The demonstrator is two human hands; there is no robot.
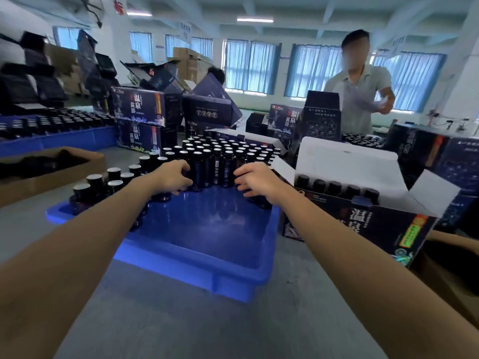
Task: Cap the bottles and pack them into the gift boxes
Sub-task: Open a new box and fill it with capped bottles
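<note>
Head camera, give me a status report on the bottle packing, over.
Left grip and right grip clamp a row of bottles at the blue tray. Open gift box at right holds one row. Path between looks clear.

Both my forearms show bare along their whole visible length, looking broad near the lower edge and narrowing toward the wrists through the wide lens. My left grip point(172, 177) and right grip point(256, 178) are bare hands, uncovered to the fingertips.
</note>
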